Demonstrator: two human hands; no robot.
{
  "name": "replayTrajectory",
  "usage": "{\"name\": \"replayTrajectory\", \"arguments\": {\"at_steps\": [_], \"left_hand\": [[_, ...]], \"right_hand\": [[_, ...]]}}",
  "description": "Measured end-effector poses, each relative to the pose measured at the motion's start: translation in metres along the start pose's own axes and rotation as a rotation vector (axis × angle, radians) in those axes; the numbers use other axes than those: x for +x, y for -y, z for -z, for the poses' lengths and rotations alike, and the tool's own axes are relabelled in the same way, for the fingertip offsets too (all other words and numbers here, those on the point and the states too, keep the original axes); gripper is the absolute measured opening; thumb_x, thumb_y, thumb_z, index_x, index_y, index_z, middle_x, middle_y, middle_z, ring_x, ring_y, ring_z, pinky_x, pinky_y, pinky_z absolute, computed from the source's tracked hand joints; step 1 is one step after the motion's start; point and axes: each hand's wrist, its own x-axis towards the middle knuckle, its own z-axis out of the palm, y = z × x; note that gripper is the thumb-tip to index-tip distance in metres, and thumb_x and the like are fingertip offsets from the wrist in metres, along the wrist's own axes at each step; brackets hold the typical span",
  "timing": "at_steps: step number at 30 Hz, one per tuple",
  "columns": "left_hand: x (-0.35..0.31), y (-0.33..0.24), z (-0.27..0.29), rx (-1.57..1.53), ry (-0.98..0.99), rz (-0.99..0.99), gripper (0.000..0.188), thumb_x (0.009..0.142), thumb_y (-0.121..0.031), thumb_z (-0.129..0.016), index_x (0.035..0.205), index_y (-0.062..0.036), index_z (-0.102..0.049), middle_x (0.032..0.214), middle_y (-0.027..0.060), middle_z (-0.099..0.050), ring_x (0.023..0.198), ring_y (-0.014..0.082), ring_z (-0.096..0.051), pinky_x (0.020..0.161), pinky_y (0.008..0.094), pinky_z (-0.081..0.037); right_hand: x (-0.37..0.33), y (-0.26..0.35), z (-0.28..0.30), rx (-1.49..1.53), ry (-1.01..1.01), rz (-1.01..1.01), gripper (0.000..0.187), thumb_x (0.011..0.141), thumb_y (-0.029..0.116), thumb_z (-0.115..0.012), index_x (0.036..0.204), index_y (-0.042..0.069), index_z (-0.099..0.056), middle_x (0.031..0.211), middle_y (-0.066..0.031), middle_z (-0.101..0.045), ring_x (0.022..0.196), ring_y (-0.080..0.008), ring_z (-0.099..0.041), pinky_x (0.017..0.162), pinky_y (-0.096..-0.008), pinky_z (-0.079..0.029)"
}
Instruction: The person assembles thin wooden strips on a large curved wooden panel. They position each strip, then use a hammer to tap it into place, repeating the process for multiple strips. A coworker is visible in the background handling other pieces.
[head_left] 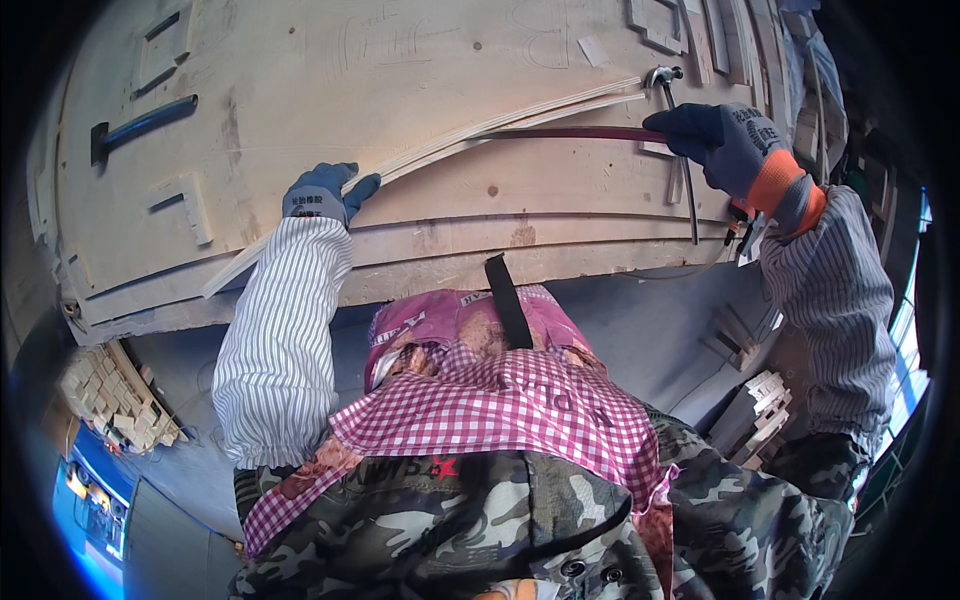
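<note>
Clearly, dark lettering (308, 203) marks both gloved hands (328, 190) (722, 148).

I see soft, even light over the pale wooden surface (330, 110), bluish-white glare at both sides, and fisheye edges bending into black.

Spreading from nine o'clock through twelve to two as a pale wooden bench (330, 110), showing stacked board edges along the front. Carrying at ten a dark-headed hammer with a blue handle (150, 122), lying flat, and just beyond it a small pale frame (147, 62); between nine and ten, an angled wooden piece (198, 212). Supporting toward one a claw hammer (664, 75), a pale chip (593, 51), another wooden frame (660, 42) and loose strips (720, 35) beside it. Having slender slats (440, 148) stretching over the boards from one toward nine.
</note>
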Motion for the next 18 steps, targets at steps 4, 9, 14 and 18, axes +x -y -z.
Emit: {"name": "replayTrajectory", "arguments": {"at_steps": [4,9,14,18], "left_hand": [[0.000,-0.008,0.000,0.000,0.031,0.008,0.060,0.087,-0.060,-0.043,0.126,-0.0148,-0.053,0.127,0.0080,-0.053,0.118,0.0233,-0.049,0.103,0.0357,-0.037],[-0.002,-0.019,0.002,0.021,0.087,-0.001,0.066,0.086,-0.064,-0.039,0.131,-0.0157,-0.048,0.131,0.0066,-0.049,0.119,0.0230,-0.047,0.103,0.0359,-0.037],[-0.008,-0.033,0.003,0.007,0.012,-0.024,0.060,0.086,-0.059,-0.047,0.125,-0.0137,-0.054,0.122,0.0086,-0.056,0.112,0.0252,-0.052,0.099,0.0360,-0.040],[-0.010,-0.038,0.004,0.017,0.009,-0.009,0.059,0.087,-0.058,-0.046,0.126,-0.0138,-0.054,0.124,0.0087,-0.055,0.114,0.0254,-0.051,0.099,0.0360,-0.039]], "right_hand": [[0.013,0.014,0.016,-0.093,-0.005,0.056,0.024,0.088,0.019,-0.057,0.110,0.014,-0.065,0.082,-0.0114,-0.067,0.068,-0.0216,-0.063,0.066,-0.0320,-0.049],[-0.020,0.018,0.006,-0.208,0.029,-0.009,0.025,0.088,0.017,-0.055,0.111,0.013,-0.064,0.075,-0.0138,-0.064,0.060,-0.0298,-0.061,0.057,-0.0359,-0.048],[-0.062,0.009,-0.027,-0.080,-0.011,-0.118,0.039,0.080,0.008,-0.053,0.116,0.020,-0.060,0.068,-0.0118,-0.061,0.058,-0.0297,-0.060,0.053,-0.0391,-0.046],[-0.093,0.006,-0.081,-0.100,-0.148,-0.177,0.037,0.082,0.011,-0.060,0.117,0.023,-0.061,0.067,-0.0113,-0.060,0.057,-0.0282,-0.060,0.052,-0.0373,-0.046]]}}
